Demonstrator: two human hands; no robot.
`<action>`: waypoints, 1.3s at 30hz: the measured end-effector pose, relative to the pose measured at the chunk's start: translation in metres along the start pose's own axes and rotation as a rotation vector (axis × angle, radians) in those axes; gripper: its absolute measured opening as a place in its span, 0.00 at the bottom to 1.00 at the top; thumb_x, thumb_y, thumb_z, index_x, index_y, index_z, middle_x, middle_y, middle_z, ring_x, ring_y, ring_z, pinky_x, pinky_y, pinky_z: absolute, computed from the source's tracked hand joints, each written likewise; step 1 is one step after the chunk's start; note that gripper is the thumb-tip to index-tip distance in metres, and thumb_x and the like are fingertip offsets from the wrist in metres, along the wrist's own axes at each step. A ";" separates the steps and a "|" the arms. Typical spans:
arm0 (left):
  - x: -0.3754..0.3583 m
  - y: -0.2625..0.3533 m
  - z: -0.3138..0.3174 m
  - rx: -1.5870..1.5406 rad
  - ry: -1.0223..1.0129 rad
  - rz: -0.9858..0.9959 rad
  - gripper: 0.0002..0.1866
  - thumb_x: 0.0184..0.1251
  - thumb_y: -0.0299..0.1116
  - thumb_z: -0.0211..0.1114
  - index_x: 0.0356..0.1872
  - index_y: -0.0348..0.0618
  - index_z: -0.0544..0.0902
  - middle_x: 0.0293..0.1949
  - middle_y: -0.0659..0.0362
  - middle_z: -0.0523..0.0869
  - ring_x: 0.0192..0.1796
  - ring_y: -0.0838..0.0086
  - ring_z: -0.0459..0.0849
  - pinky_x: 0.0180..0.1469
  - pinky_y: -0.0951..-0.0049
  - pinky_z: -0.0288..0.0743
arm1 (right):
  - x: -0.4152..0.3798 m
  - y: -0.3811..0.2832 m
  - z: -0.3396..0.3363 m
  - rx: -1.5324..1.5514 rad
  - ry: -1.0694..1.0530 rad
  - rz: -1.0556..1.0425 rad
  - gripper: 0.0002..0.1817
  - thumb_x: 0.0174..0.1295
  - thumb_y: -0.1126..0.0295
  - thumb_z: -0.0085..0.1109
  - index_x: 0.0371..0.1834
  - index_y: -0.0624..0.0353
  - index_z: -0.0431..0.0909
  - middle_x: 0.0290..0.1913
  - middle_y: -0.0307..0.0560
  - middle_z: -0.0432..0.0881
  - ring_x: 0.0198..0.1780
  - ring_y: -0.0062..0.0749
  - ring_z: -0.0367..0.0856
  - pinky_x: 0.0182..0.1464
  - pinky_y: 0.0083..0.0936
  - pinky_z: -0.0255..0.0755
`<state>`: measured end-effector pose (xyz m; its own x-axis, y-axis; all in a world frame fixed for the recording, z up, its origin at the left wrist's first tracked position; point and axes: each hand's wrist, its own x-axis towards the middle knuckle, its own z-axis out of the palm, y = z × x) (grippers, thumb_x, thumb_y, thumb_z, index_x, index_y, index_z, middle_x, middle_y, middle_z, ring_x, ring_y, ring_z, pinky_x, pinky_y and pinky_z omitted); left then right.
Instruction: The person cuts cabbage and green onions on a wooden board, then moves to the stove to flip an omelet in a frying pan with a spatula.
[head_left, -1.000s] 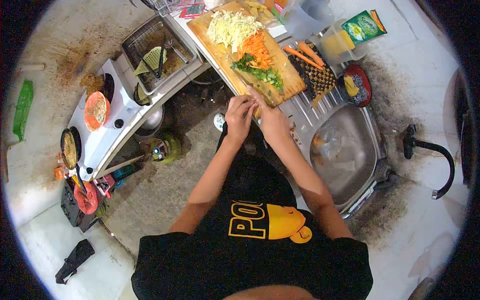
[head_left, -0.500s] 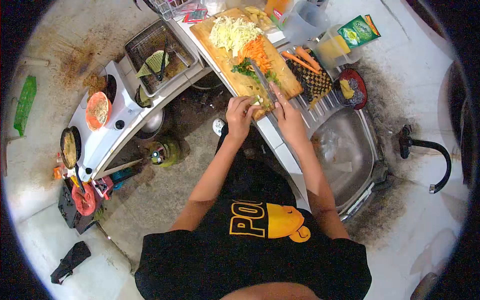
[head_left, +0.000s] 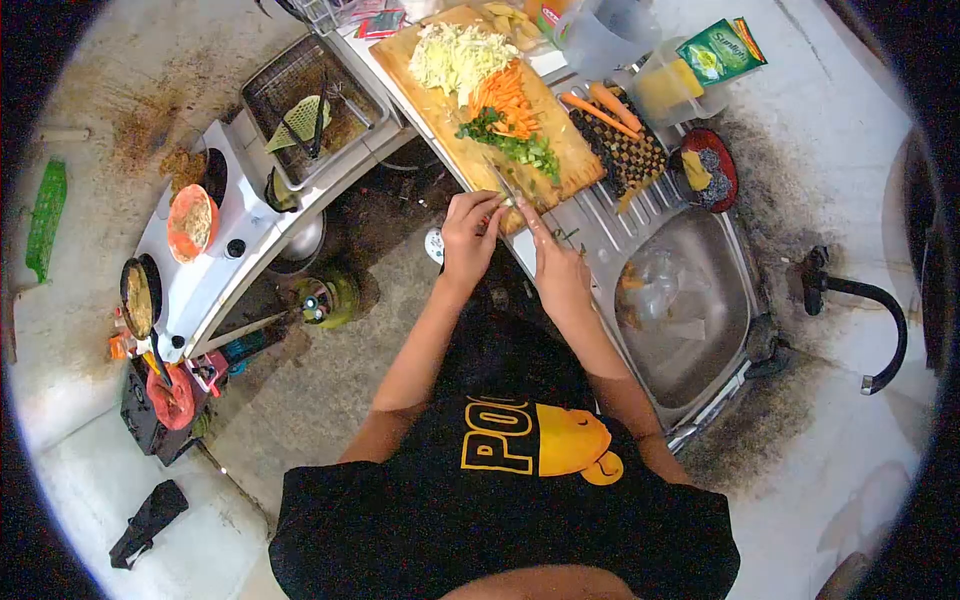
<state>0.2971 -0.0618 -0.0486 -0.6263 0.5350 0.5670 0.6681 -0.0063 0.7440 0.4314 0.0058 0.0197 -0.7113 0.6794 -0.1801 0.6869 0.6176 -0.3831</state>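
My right hand is closed round the handle of a kitchen knife, its blade pointing away from me over the near end of the wooden cutting board. Beside the blade, my left hand pinches a small pale green vegetable piece, mostly hidden by the fingers. Farther up the board lie chopped greens, carrot strips and a heap of shredded cabbage. Both hands are close together at the board's near edge.
Right of the board are whole carrots on a dark checkered mat, a metal sink and a black faucet. Leftward stand a wire basket, a stove with an orange bowl, and a frying pan.
The knife has drawn back towards me and left, nearer my left hand. Light green cut pieces now show beside the carrot strips, where the blade and right hand were.
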 end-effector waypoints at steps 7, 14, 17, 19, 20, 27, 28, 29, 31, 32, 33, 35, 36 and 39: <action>0.002 -0.004 0.003 -0.019 -0.010 0.017 0.09 0.53 0.18 0.72 0.36 0.33 0.85 0.41 0.52 0.86 0.42 0.59 0.84 0.43 0.65 0.79 | 0.005 0.001 0.006 -0.045 -0.038 -0.020 0.37 0.71 0.72 0.46 0.78 0.22 0.49 0.20 0.64 0.78 0.24 0.61 0.81 0.28 0.53 0.73; -0.002 -0.001 0.001 0.003 -0.020 0.000 0.09 0.53 0.18 0.71 0.37 0.35 0.86 0.42 0.52 0.86 0.44 0.59 0.85 0.47 0.66 0.79 | 0.040 -0.010 0.007 -0.005 -0.023 -0.062 0.39 0.69 0.75 0.45 0.77 0.18 0.49 0.24 0.65 0.79 0.28 0.62 0.82 0.32 0.53 0.74; -0.003 -0.004 0.003 -0.021 -0.001 0.010 0.09 0.53 0.17 0.70 0.36 0.35 0.86 0.42 0.52 0.86 0.44 0.58 0.85 0.47 0.65 0.79 | 0.036 -0.004 0.002 0.126 -0.041 -0.042 0.39 0.69 0.74 0.45 0.77 0.17 0.50 0.26 0.66 0.80 0.30 0.63 0.82 0.33 0.53 0.73; -0.001 -0.004 0.002 -0.020 0.005 0.034 0.08 0.53 0.17 0.70 0.35 0.34 0.85 0.41 0.52 0.86 0.43 0.58 0.84 0.45 0.65 0.79 | 0.024 -0.005 0.003 0.171 0.061 -0.115 0.39 0.69 0.74 0.46 0.77 0.17 0.50 0.25 0.66 0.80 0.30 0.64 0.81 0.33 0.53 0.72; -0.001 -0.003 0.001 -0.021 0.005 0.062 0.08 0.53 0.17 0.71 0.34 0.33 0.84 0.40 0.51 0.86 0.42 0.58 0.84 0.42 0.64 0.79 | 0.020 -0.006 0.003 0.170 0.059 -0.109 0.39 0.69 0.74 0.46 0.77 0.17 0.50 0.25 0.66 0.80 0.30 0.64 0.81 0.33 0.53 0.72; 0.001 0.003 0.000 -0.014 0.014 0.063 0.08 0.52 0.17 0.71 0.34 0.33 0.85 0.40 0.52 0.85 0.40 0.58 0.83 0.41 0.65 0.79 | 0.039 -0.017 0.019 -0.008 0.010 -0.055 0.39 0.68 0.71 0.50 0.77 0.20 0.50 0.26 0.64 0.81 0.30 0.61 0.82 0.33 0.52 0.74; 0.000 0.001 0.000 -0.019 0.003 0.065 0.08 0.52 0.17 0.71 0.35 0.33 0.85 0.40 0.52 0.85 0.40 0.59 0.83 0.41 0.65 0.79 | 0.045 -0.020 0.019 0.049 0.018 -0.055 0.38 0.69 0.72 0.47 0.77 0.18 0.51 0.27 0.66 0.80 0.32 0.64 0.81 0.35 0.53 0.73; 0.001 -0.001 -0.001 -0.021 -0.008 0.068 0.08 0.52 0.17 0.71 0.35 0.33 0.85 0.40 0.52 0.85 0.40 0.59 0.83 0.41 0.65 0.79 | 0.046 -0.017 0.016 0.050 0.028 -0.062 0.38 0.69 0.72 0.47 0.77 0.18 0.51 0.27 0.66 0.80 0.32 0.64 0.81 0.35 0.53 0.73; 0.001 -0.002 -0.002 -0.032 0.008 0.071 0.09 0.52 0.17 0.71 0.35 0.33 0.85 0.40 0.52 0.85 0.41 0.59 0.84 0.42 0.65 0.79 | 0.043 -0.010 0.007 0.147 0.017 -0.120 0.38 0.67 0.71 0.49 0.77 0.22 0.53 0.24 0.62 0.81 0.28 0.59 0.83 0.33 0.51 0.76; -0.001 -0.002 0.000 -0.048 0.016 0.060 0.09 0.52 0.17 0.71 0.36 0.33 0.86 0.40 0.52 0.85 0.41 0.59 0.84 0.42 0.65 0.79 | 0.040 -0.008 0.008 0.143 0.015 -0.120 0.38 0.67 0.71 0.49 0.77 0.22 0.53 0.24 0.62 0.81 0.28 0.59 0.83 0.33 0.51 0.76; -0.003 -0.004 0.000 -0.051 0.015 0.053 0.09 0.52 0.17 0.71 0.36 0.33 0.86 0.40 0.52 0.85 0.41 0.59 0.84 0.42 0.65 0.79 | 0.032 -0.010 0.005 0.149 0.037 -0.128 0.38 0.68 0.72 0.49 0.78 0.22 0.52 0.25 0.63 0.81 0.29 0.60 0.83 0.33 0.51 0.76; -0.004 -0.008 0.002 -0.074 0.040 0.079 0.09 0.52 0.17 0.71 0.36 0.33 0.86 0.41 0.51 0.86 0.42 0.59 0.84 0.43 0.65 0.80 | 0.024 -0.010 0.007 0.154 0.058 -0.128 0.38 0.68 0.73 0.48 0.78 0.22 0.51 0.25 0.63 0.81 0.29 0.60 0.83 0.33 0.51 0.76; -0.005 -0.009 0.003 -0.076 0.040 0.077 0.09 0.52 0.17 0.71 0.36 0.33 0.86 0.41 0.51 0.86 0.42 0.59 0.84 0.43 0.65 0.80 | 0.024 -0.010 0.010 0.115 0.052 -0.123 0.39 0.68 0.73 0.48 0.78 0.22 0.50 0.25 0.63 0.81 0.29 0.61 0.83 0.33 0.52 0.75; -0.008 -0.009 0.003 -0.028 0.053 0.081 0.09 0.52 0.17 0.71 0.36 0.33 0.86 0.41 0.51 0.86 0.42 0.59 0.85 0.44 0.66 0.80 | 0.023 -0.012 0.011 0.094 0.047 -0.127 0.40 0.68 0.74 0.48 0.78 0.21 0.48 0.25 0.63 0.81 0.29 0.61 0.83 0.32 0.52 0.75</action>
<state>0.2970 -0.0636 -0.0608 -0.5912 0.4866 0.6432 0.7067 -0.0717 0.7039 0.4055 0.0096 0.0104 -0.7822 0.6175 -0.0833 0.5734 0.6612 -0.4838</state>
